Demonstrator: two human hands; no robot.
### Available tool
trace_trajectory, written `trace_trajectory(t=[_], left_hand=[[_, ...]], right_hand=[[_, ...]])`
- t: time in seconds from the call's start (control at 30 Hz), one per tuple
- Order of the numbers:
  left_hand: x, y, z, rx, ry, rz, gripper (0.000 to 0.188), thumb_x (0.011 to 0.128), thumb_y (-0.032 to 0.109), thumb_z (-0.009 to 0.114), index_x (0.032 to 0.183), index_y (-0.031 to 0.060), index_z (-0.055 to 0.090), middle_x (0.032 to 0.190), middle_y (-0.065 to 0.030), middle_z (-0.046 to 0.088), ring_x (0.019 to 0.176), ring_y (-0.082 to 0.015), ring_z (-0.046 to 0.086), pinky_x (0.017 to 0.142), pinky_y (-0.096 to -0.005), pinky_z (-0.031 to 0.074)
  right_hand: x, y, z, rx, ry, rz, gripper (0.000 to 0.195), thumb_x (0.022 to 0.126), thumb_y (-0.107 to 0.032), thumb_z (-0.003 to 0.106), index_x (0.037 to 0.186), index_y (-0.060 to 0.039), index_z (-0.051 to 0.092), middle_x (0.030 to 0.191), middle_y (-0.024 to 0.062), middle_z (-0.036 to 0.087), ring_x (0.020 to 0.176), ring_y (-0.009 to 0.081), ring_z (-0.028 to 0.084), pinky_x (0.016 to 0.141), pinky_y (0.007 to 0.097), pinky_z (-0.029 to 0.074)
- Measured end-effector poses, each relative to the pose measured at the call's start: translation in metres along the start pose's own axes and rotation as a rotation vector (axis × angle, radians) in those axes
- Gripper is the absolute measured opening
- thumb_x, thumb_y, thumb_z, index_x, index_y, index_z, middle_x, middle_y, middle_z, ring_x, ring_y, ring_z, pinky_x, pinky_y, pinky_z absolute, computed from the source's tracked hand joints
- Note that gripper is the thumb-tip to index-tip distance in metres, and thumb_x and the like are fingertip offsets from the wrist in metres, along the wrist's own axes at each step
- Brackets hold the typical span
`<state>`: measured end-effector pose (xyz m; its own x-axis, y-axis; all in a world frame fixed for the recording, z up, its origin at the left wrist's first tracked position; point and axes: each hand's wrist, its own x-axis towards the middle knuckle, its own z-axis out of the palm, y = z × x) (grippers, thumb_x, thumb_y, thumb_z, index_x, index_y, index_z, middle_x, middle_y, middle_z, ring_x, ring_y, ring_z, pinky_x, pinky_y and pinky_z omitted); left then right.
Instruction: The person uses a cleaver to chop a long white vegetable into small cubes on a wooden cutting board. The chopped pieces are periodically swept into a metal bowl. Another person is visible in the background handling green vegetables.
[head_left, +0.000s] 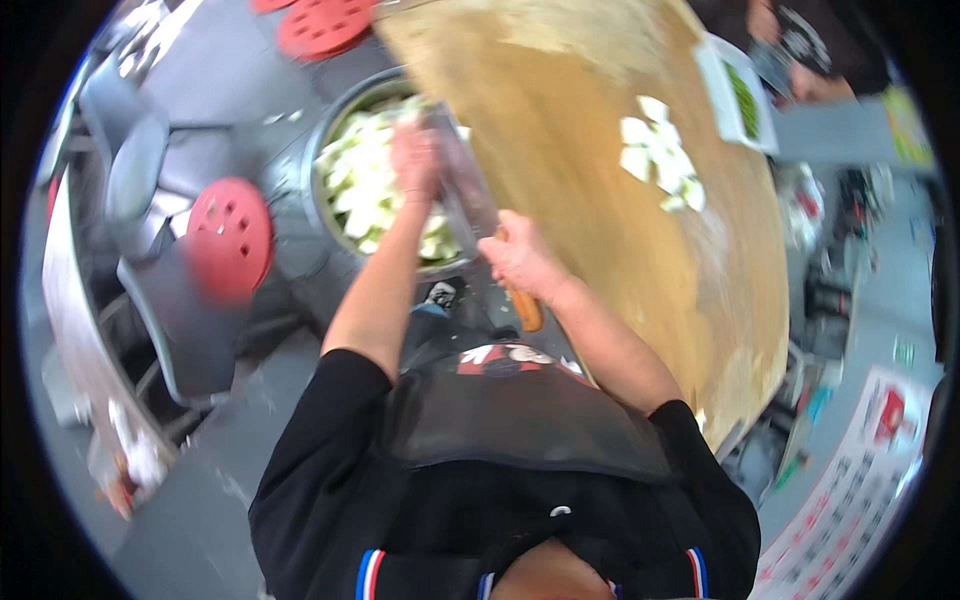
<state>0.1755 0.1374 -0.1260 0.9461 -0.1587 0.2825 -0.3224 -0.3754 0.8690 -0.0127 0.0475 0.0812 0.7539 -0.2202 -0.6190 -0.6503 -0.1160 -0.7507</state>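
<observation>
My right hand (521, 255) grips the wooden handle (527, 309) of a wide-bladed cleaver (465, 176), whose blade is held over the right rim of a large metal basin. Blurred by motion, my left hand (416, 157) is beside the blade, above the basin; whether it holds anything cannot be told. Pale green-white vegetable chunks (360, 180) fill much of the basin (309, 176). More pale cut pieces (660, 154) lie in a loose group on the large wooden board (570, 187), to the right of the cleaver.
A white tray (766, 124) of chopped greens stands at the board's upper right edge, near another person's hands (806, 82). Red perforated stools (229, 240) and grey chairs (187, 330) stand at the left. A grey counter (885, 262) holding various items runs along the right.
</observation>
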Motion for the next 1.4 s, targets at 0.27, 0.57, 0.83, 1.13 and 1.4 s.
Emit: trace_trajectory(t=[0.27, 0.57, 0.83, 1.13, 1.4], left_hand=[[0.044, 0.103, 0.025, 0.106, -0.068, 0.399, 0.042, 0.091, 0.015, 0.058, 0.131, 0.0027, 0.051, 0.139, -0.0216, 0.048, 0.13, -0.036, 0.044, 0.11, -0.0444, 0.034], [0.068, 0.202, 0.273, 0.155, -0.7, 0.716, 0.052, 0.099, 0.046, 0.04, 0.137, 0.0117, 0.05, 0.145, -0.0124, 0.046, 0.137, -0.0325, 0.036, 0.114, -0.0448, 0.024], [0.047, 0.25, 0.305, 0.357, -0.899, 0.872, 0.051, 0.097, 0.061, 0.036, 0.132, 0.0308, 0.058, 0.141, 0.0045, 0.051, 0.134, -0.0347, 0.036, 0.113, -0.0488, 0.023], [0.062, 0.196, 0.216, 0.15, -0.708, 0.783, 0.043, 0.097, 0.051, 0.046, 0.124, 0.0226, 0.063, 0.13, -0.0042, 0.058, 0.125, -0.0316, 0.045, 0.106, -0.0479, 0.031], [0.061, 0.126, 0.043, 0.193, -0.395, 0.473, 0.041, 0.09, 0.048, 0.055, 0.12, 0.0206, 0.064, 0.125, -0.0071, 0.059, 0.124, -0.0345, 0.044, 0.108, -0.0475, 0.027]], right_hand=[[-0.093, 0.119, -0.159, 0.985, 0.38, -0.172, 0.012, 0.089, -0.007, 0.063, 0.091, -0.0031, 0.053, 0.07, 0.006, 0.059, 0.054, 0.0156, 0.057, 0.051, 0.0314, 0.049], [-0.12, 0.223, -0.265, 1.124, 0.704, -0.105, 0.009, 0.091, -0.003, 0.059, 0.095, -0.0053, 0.051, 0.075, 0.0095, 0.058, 0.061, 0.0212, 0.058, 0.056, 0.0383, 0.05], [-0.058, 0.171, -0.271, 1.013, 0.499, -0.067, 0.018, 0.09, -0.006, 0.062, 0.1, -0.0065, 0.048, 0.075, 0.0077, 0.057, 0.062, 0.0187, 0.058, 0.055, 0.0343, 0.051], [-0.005, 0.113, -0.191, 0.858, 0.304, -0.034, 0.02, 0.083, -0.004, 0.063, 0.1, -0.0049, 0.052, 0.073, 0.0064, 0.056, 0.056, 0.0173, 0.057, 0.051, 0.0328, 0.051], [0.009, 0.05, -0.093, 0.708, 0.025, -0.063, 0.011, 0.085, -0.005, 0.06, 0.094, -0.003, 0.053, 0.07, 0.0057, 0.056, 0.053, 0.0154, 0.056, 0.049, 0.0309, 0.05]])
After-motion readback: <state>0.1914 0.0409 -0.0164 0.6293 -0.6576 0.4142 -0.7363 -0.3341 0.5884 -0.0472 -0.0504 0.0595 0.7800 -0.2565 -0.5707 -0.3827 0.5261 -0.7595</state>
